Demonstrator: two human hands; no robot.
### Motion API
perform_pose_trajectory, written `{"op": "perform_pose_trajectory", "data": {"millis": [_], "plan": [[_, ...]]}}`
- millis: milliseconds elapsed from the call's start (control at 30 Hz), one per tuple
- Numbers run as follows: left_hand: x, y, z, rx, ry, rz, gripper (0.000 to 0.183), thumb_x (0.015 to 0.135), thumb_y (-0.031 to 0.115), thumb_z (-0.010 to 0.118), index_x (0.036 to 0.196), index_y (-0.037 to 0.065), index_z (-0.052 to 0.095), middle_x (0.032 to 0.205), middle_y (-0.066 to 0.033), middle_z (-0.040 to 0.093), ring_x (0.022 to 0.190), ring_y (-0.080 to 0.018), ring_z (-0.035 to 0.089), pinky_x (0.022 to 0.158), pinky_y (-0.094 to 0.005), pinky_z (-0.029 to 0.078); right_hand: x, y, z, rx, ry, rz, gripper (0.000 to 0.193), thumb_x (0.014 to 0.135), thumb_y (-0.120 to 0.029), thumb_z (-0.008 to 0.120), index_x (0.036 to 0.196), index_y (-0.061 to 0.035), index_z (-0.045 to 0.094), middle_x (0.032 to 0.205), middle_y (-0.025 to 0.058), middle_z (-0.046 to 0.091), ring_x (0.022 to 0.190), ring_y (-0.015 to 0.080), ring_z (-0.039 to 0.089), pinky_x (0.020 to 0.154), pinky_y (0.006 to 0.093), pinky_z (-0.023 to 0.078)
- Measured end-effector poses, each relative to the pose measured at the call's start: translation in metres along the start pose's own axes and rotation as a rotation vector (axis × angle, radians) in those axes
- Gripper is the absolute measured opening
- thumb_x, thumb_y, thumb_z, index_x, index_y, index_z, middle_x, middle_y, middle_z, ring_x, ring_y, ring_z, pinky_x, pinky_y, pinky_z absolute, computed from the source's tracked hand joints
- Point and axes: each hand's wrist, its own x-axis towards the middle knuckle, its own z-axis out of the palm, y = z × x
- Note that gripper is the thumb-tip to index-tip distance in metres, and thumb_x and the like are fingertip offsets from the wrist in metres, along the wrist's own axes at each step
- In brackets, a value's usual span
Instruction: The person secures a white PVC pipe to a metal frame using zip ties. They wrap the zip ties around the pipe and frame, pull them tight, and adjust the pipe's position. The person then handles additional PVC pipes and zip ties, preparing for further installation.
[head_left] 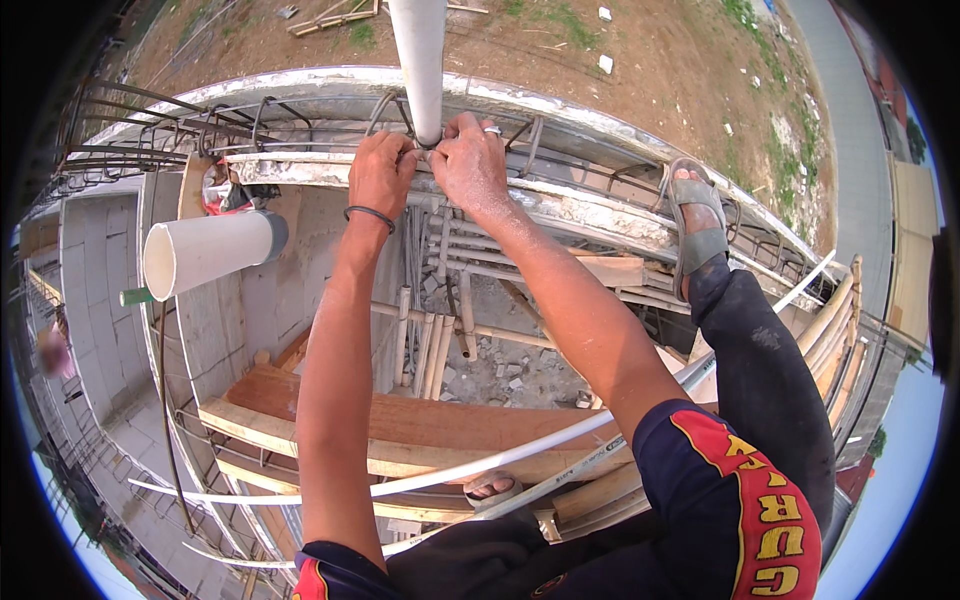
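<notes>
A white pipe [420, 70] comes down from the top of the view and ends between my two hands, above the rebar cage [265, 120] in the beam. My left hand [382, 172], with a dark band on its wrist, has its fingertips pinched at the left of the pipe's lower end. My right hand [472, 165], wearing a ring, pinches from the other side, its fingertips almost meeting the left ones. A thin dark loop shows around the pipe's foot, but whatever the fingers grip is too small and covered to name.
A wide white pipe [205, 255] juts out at left. My sandalled foot [698, 215] stands on the beam's right part; another sandal [492, 490] is on planks lower down. Two thin white pipes [480, 465] cross below. Beneath the beam drops a deep space with rubble [500, 360].
</notes>
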Motion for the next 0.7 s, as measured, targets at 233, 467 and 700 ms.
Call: {"op": "perform_pose_trajectory", "data": {"millis": [233,467,700], "plan": [[0.001,0.023,0.019,0.117,-0.028,-0.106,0.012,0.077,0.011,0.067,0.083,0.000,0.067,0.082,-0.0166,0.064,0.082,-0.0370,0.060,0.074,-0.0456,0.047,0.031,0.045,-0.015,-0.093,-0.341,0.250,0.025,0.083,-0.021,0.057,0.087,-0.0007,0.072,0.100,0.0197,0.066,0.094,0.0351,0.063,0.087,0.0453,0.049],[0.000,0.050,0.043,0.159,0.138,-0.398,0.010,0.076,0.011,0.068,0.081,0.004,0.072,0.084,-0.0157,0.064,0.086,-0.0356,0.060,0.074,-0.0455,0.048,0.055,0.059,-0.006,0.203,-0.859,0.204,0.028,0.091,-0.018,0.053,0.114,-0.0075,0.066,0.102,0.0150,0.068,0.092,0.0288,0.065,0.085,0.0406,0.051],[-0.016,0.050,0.044,0.123,0.270,-0.307,0.018,0.079,0.012,0.066,0.095,0.007,0.070,0.089,-0.0130,0.063,0.086,-0.0345,0.060,0.073,-0.0471,0.047,0.070,0.054,-0.010,-0.011,-0.950,0.238,0.027,0.088,-0.022,0.061,0.111,-0.0092,0.069,0.104,0.0116,0.069,0.093,0.0275,0.064,0.079,0.0399,0.051]]}}
